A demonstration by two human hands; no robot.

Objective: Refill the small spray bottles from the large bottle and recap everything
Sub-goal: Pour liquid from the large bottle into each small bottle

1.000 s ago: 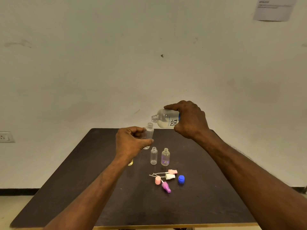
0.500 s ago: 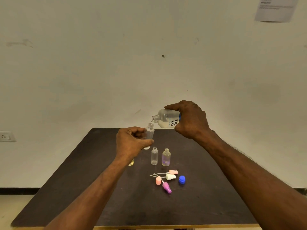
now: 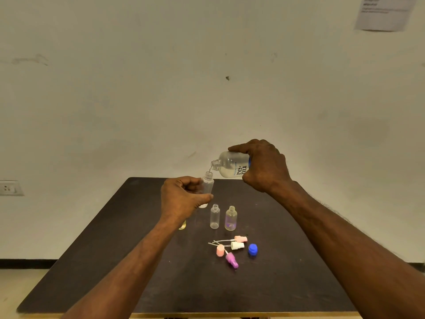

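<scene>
My right hand (image 3: pixel 262 168) grips the large clear bottle (image 3: pixel 228 164), tipped on its side with its open neck pointing left and down. A thin stream of liquid runs from that neck into the mouth of a small clear spray bottle (image 3: pixel 207 183), held upright in my left hand (image 3: pixel 181 200). Two more small open bottles stand on the dark table (image 3: pixel 138 261): a clear one (image 3: pixel 214 216) and a purple-tinted one (image 3: pixel 231 218). A yellowish bottle (image 3: pixel 182 225) shows partly behind my left wrist. Loose spray tops lie nearer me: pink (image 3: pixel 240 238), white (image 3: pixel 237 245), pink (image 3: pixel 220 250), purple (image 3: pixel 231 260). Beside them lies a blue cap (image 3: pixel 252 249).
A plain wall rises behind the table's far edge. A wall socket (image 3: pixel 8 188) is at the left and a paper sheet (image 3: pixel 384 12) hangs at the upper right. The table's wooden front edge (image 3: pixel 184 315) runs along the bottom.
The large bottle has tipped slightly further, and a stream now falls into the small bottle. Both hands have barely shifted.
</scene>
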